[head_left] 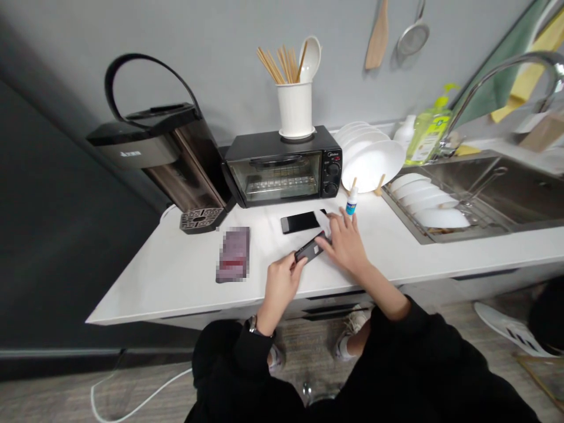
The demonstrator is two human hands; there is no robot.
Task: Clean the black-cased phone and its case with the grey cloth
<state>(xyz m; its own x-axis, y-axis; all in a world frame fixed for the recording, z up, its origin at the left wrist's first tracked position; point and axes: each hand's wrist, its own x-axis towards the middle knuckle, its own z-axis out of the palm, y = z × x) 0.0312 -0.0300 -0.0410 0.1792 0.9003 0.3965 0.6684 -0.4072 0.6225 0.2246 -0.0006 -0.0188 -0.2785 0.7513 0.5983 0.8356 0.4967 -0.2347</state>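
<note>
Nearest are the black sleeves (423, 341); above the counter (167, 288), the left hand (281, 279) grips a black device (308, 251), and the right hand (348, 242) touches it (gripping or not, I cannot tell). Near twelve o'clock lies an untouched phone (302, 222); the work seems begun, not finished.

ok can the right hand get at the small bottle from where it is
Probably yes: the small bottle stands just beyond the right hand, and nothing shows between them. That hand is at the black device the left hand holds, so it would likely have to leave it first.
</note>
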